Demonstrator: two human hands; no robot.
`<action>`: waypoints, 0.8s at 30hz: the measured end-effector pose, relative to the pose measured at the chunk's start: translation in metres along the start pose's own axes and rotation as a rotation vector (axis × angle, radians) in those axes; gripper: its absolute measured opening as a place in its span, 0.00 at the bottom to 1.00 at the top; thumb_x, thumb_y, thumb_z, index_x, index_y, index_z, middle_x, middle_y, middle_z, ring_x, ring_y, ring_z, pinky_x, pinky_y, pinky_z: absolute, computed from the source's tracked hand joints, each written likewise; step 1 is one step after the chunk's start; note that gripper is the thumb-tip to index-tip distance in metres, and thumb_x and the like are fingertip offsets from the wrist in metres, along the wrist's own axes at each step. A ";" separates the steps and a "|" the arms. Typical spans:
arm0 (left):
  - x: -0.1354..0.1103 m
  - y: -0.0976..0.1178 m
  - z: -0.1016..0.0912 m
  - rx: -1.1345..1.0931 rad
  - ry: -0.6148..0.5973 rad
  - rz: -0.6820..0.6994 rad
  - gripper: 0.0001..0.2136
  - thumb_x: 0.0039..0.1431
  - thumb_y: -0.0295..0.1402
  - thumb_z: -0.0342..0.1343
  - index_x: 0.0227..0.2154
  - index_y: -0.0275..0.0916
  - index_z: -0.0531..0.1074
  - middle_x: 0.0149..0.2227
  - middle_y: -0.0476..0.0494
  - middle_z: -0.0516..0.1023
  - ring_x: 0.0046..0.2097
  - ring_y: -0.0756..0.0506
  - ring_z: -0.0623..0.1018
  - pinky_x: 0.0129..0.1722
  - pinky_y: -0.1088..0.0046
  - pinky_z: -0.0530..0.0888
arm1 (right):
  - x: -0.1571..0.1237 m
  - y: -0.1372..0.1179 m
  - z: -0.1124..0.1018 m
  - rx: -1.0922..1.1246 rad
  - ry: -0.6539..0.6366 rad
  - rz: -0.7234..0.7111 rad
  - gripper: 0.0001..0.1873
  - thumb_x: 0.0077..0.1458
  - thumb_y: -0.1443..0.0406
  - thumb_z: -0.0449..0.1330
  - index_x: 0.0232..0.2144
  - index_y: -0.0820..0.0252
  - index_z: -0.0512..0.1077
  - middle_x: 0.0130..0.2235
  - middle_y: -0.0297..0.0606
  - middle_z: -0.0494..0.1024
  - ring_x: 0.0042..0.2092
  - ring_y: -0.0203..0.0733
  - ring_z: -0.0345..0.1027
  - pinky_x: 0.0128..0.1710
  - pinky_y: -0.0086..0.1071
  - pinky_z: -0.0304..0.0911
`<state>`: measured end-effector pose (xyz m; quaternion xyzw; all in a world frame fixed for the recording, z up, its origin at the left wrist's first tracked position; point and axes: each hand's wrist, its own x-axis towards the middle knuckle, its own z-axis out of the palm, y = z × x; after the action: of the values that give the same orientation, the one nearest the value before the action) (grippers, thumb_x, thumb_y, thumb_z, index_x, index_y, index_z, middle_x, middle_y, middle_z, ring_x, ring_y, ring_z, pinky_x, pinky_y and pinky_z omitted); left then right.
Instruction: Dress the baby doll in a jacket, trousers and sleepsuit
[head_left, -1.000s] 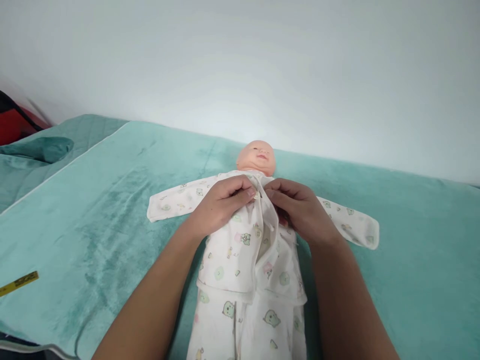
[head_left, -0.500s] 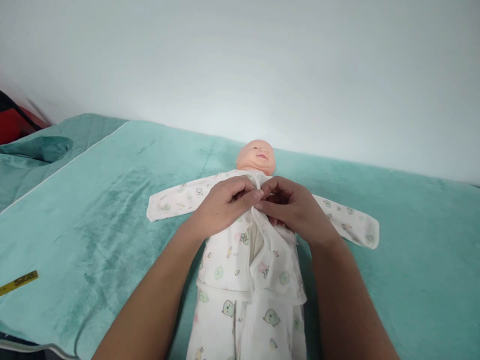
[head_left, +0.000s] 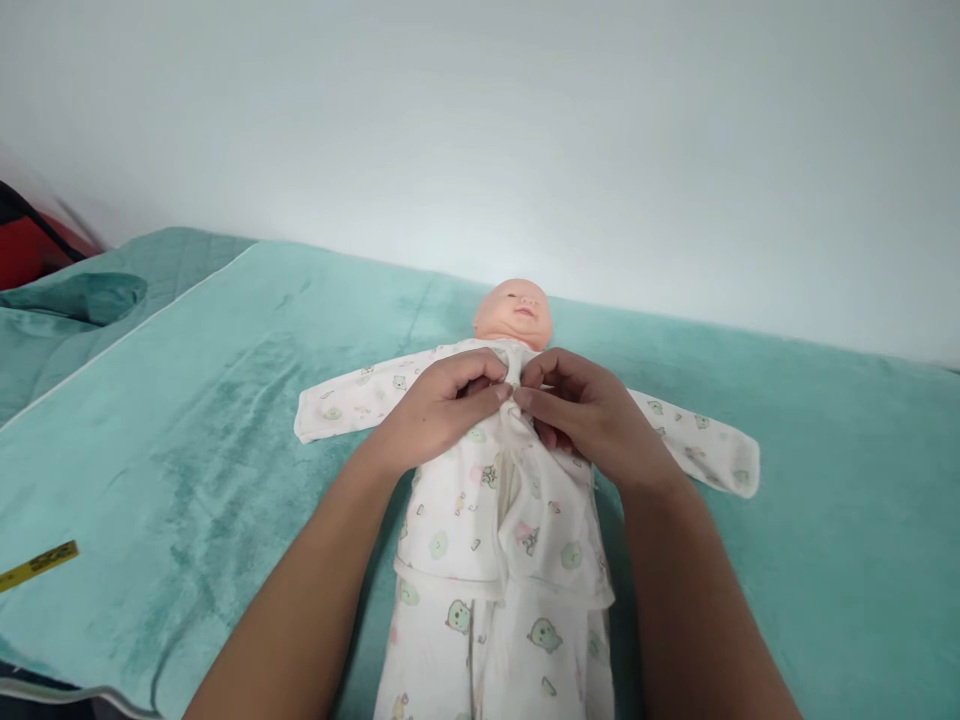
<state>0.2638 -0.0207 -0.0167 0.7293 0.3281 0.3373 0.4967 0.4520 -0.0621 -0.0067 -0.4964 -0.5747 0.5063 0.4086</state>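
A baby doll (head_left: 513,312) lies on its back, dressed in a white printed baby shirt (head_left: 450,510) and matching trousers (head_left: 540,660). Both long sleeves stretch out to the sides. At the chest, my left hand (head_left: 454,400) is closed, pinching the left side of the shirt's front opening. My right hand (head_left: 581,405) pinches the other side of it, thumb close to the left thumb. Below the hands the front edges hang slightly apart. Any fastener between the fingertips is hidden.
The doll rests on a teal plush cover (head_left: 225,400) with a pale edging. Behind it rises a white wall (head_left: 480,130). A yellow strip (head_left: 37,565) lies at the left. Something red and black (head_left: 34,245) shows at the far left edge.
My left thumb has drawn back a little to the left, and the pinched shirt edge shows more between both hands. The doll stays in place.
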 end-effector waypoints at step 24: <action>0.000 -0.004 0.005 -0.216 0.122 -0.034 0.06 0.61 0.35 0.58 0.39 0.41 0.70 0.33 0.50 0.72 0.32 0.52 0.68 0.30 0.77 0.64 | 0.006 0.012 -0.001 0.098 0.009 -0.032 0.14 0.53 0.55 0.68 0.31 0.59 0.73 0.24 0.27 0.70 0.21 0.27 0.59 0.18 0.24 0.50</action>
<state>0.2671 -0.0219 -0.0220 0.6440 0.3320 0.4058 0.5571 0.4540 -0.0560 -0.0183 -0.4688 -0.5555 0.5250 0.4428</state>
